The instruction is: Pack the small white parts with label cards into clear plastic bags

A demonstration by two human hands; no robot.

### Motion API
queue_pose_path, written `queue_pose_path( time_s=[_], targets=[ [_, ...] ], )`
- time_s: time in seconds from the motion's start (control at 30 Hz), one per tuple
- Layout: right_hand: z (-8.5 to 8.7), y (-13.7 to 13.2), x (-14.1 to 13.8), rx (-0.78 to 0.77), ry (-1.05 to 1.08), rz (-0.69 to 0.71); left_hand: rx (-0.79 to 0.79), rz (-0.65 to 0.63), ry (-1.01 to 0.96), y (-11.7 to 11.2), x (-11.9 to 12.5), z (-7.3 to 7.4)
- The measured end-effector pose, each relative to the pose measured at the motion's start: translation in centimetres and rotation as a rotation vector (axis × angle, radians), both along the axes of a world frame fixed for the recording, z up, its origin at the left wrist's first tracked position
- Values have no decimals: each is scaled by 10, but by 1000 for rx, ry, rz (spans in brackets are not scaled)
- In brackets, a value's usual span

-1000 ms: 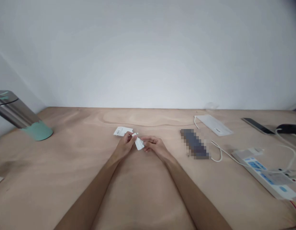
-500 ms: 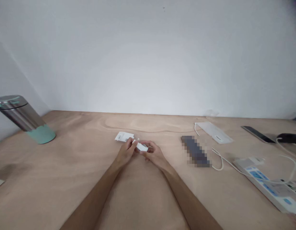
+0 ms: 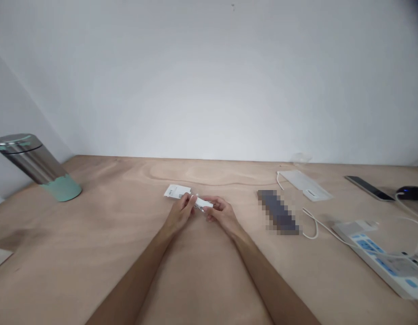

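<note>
Hands (image 3: pixel 202 213) around small white adapter (image 3: pixel 203 204)

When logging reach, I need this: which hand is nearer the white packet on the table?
Left. The left hand sits just in front of the white packet, fingertips near its edge; the right hand is farther off to its right. Both pinch a small white item.

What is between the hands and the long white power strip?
In the head view, a dark blurred block and a loop of white cable lie between them.
</note>
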State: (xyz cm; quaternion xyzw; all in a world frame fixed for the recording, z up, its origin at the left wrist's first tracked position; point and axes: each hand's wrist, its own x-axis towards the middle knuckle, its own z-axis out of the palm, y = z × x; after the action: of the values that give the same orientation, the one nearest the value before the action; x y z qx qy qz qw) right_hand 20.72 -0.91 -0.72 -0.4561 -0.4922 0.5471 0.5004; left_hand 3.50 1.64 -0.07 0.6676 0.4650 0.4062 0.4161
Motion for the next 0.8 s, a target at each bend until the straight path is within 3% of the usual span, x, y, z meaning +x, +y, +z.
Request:
queue_pose_path(
  time_s=[0.53,0.8],
  targets=[
    [-1,0,-2,-22,51,-34,21,3,58,1,0,0],
    [-3,3,-3,-7,-50,-82,13,13,40,0,0,3]
  ],
)
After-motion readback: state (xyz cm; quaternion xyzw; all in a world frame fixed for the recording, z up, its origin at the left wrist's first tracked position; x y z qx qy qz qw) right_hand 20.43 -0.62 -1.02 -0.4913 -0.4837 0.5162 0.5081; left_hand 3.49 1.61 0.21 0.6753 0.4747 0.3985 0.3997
